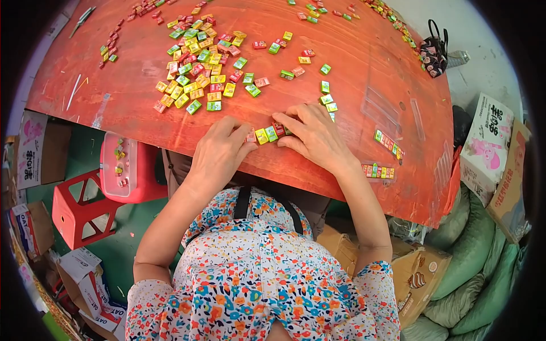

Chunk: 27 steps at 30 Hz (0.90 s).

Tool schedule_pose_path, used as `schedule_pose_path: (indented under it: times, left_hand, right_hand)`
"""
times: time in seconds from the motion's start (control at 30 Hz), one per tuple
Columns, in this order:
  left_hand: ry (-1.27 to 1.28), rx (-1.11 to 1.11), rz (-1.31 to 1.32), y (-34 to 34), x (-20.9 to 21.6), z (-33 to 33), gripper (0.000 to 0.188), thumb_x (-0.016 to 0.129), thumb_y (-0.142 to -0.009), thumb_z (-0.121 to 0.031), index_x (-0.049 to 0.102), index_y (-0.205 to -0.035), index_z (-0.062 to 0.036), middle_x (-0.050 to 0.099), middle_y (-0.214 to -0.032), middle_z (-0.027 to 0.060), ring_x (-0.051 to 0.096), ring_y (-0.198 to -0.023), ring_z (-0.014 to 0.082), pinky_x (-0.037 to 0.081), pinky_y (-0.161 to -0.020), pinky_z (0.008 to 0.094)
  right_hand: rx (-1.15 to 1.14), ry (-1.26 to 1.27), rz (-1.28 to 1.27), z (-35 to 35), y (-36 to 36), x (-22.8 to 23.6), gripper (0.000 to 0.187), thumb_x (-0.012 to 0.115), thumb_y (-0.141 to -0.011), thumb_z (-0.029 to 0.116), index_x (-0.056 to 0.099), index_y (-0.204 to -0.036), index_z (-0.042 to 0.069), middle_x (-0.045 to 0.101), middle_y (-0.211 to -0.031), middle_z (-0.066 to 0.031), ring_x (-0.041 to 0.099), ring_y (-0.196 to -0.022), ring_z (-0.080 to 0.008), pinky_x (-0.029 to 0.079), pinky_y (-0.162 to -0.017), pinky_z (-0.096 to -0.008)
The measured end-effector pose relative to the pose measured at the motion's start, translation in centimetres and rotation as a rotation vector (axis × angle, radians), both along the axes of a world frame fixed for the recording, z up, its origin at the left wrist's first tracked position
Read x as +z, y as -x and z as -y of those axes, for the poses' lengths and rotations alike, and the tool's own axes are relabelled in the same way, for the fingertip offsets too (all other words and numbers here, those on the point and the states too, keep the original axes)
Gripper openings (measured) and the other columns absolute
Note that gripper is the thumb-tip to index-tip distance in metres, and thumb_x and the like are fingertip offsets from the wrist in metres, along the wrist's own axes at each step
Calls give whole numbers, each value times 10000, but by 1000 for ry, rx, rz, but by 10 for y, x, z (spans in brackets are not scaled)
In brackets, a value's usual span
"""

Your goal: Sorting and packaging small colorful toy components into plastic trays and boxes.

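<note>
Near the front edge of the red table, a short row of small coloured boxes [267,134] runs between my two hands. Red, yellow and green faces show in the row. My left hand [218,149] has its thumb and fingers closed on the left end. At the other end, my right hand [317,140] pinches the row, its fingers covering part of it. Beyond my left hand spreads a loose heap of similar boxes [200,62]. Several green and yellow boxes [325,99] lie in a line just past my right hand.
To the right are two clear strips filled with boxes [389,143] [379,171] and transparent plastic pieces [381,108]. A patterned bag [434,55] sits at the table's far right edge. Red stools [85,207] and a clear tray [119,167] are at left; cartons [486,148] stand at right.
</note>
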<state>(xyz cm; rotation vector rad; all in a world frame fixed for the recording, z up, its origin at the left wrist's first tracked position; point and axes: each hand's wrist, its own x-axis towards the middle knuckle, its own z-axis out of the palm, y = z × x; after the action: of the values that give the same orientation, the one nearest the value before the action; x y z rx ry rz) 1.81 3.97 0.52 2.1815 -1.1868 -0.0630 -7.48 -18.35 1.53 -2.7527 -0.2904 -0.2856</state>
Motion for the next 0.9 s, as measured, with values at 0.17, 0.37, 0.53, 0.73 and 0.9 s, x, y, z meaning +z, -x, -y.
schedule_pose_path:
  times: [0.17, 0.37, 0.53, 0.73, 0.9]
  left_hand:
    - [43, -33, 28, -4, 7, 0, 490, 796, -746, -235, 622, -1155, -28, 564, -994, 126, 610, -926, 317, 522, -736, 412]
    - [-89, -36, 4, -2, 12, 11, 581, 803, -729, -292, 605, -1215, -41, 562, -1051, 112, 610, -952, 308, 530, -734, 407]
    - [-168, 25, 98, 1, 15, 20, 522, 783, -748, -328, 634, -1181, -76, 560, -1055, 79, 616, -947, 288, 538, -692, 405]
    - [-126, -9, 118, -1, 10, 22, 420, 783, -748, -293, 685, -1091, -71, 573, -1006, 79, 616, -925, 273, 529, -691, 392]
    - [-73, -27, 71, -3, 7, 24, 346, 796, -746, -223, 705, -1028, -43, 578, -894, 87, 600, -785, 260, 498, -648, 389]
  right_hand:
    - [-54, -60, 38, 13, 9, 7, 549, 760, -770, 266, 601, -1265, 92, 594, -1132, -73, 556, -1048, -283, 436, -920, -417]
    - [35, -84, 22, 32, 10, -11, 493, 759, -764, 277, 635, -1203, 89, 613, -1125, -72, 565, -1056, -295, 438, -925, -435]
    - [-32, -20, 33, 20, 4, 2, 474, 758, -752, 268, 647, -1183, 105, 612, -1089, -68, 552, -1038, -298, 445, -931, -420]
    - [55, -51, 61, 19, -1, -4, 512, 770, -738, 244, 636, -1210, 100, 591, -1081, -66, 547, -1014, -288, 440, -922, -416]
    - [9, -61, 73, 14, -2, -13, 466, 782, -731, 229, 659, -1160, 94, 586, -1013, -65, 554, -963, -257, 421, -929, -395]
